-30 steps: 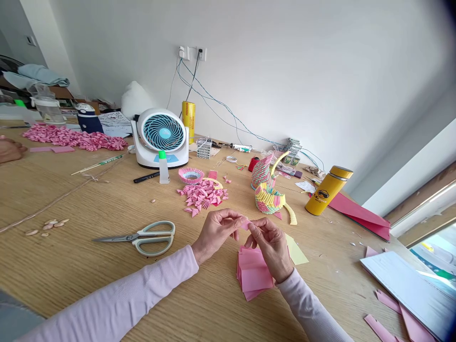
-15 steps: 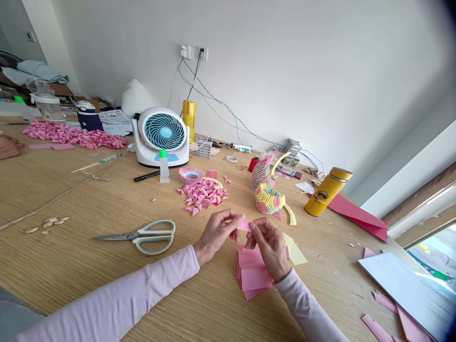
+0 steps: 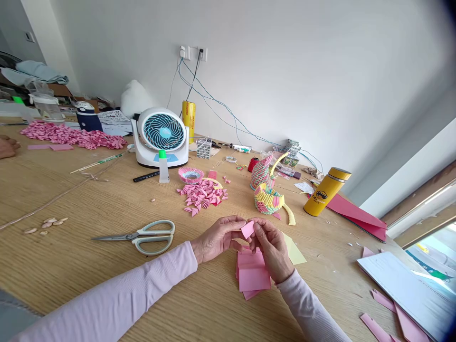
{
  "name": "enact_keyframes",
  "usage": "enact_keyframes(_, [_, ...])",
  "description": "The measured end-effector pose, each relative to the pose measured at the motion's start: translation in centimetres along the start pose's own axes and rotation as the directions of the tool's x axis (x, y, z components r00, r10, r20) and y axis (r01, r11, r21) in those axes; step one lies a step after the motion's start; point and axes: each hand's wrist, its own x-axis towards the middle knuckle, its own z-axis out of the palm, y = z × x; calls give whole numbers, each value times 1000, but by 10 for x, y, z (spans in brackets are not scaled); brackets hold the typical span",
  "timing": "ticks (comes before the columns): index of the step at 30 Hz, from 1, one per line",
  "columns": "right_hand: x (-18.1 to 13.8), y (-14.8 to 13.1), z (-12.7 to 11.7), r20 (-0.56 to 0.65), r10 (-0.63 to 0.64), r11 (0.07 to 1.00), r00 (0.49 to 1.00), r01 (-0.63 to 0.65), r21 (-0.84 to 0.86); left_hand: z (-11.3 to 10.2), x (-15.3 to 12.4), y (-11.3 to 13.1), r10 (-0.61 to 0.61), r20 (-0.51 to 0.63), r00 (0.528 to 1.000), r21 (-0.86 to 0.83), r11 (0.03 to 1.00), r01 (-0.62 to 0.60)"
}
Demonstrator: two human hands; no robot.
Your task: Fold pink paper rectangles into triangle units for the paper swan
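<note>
A small pink paper piece (image 3: 247, 230) is held up between my two hands, just above the table. My left hand (image 3: 219, 237) pinches its left side between thumb and fingers. On the right side, the thumb and fingers of my right hand (image 3: 271, 244) grip the same paper. Below them lies a stack of pink paper sheets (image 3: 253, 275), partly covered by my right hand. A pale yellow sheet (image 3: 295, 249) sticks out to the right of that hand. Scissors (image 3: 149, 236) with pale handles rest to the left of my hands.
Folded pink paper pieces (image 3: 203, 194) are heaped beyond my hands, beside a pink paper bowl (image 3: 191, 175). Paper-built shapes (image 3: 268, 199) stand right of them, near a yellow flask (image 3: 326, 192). A fan (image 3: 162, 135) stands behind. Another person's hand (image 3: 7, 146) shows at far left.
The pink paper between my hands has turned from a flat strip to a tilted, shorter-looking shape. My left-hand fingers have shifted and spread a little lower.
</note>
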Motion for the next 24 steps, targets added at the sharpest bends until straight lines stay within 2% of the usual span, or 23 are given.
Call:
enact_keyframes(4, [0,1,0,8,17,998,1000,-18,62,-2,1,-2,5,-9,1000,-9,1000,-5])
enact_keyframes(10, [0,3,0,-23,39,996,999,-37,84,-3,2,-7,90,-55,994,100,991,-84])
enact_keyframes(18, [1,7,0,-48,-154,982,987,147,-117,2,0,-3,85,-128,988,152,986,-65])
enact_keyframes(24, [1,10,-1,-30,-194,964,980,185,-190,1,1,-3,106,-112,988,180,980,-85])
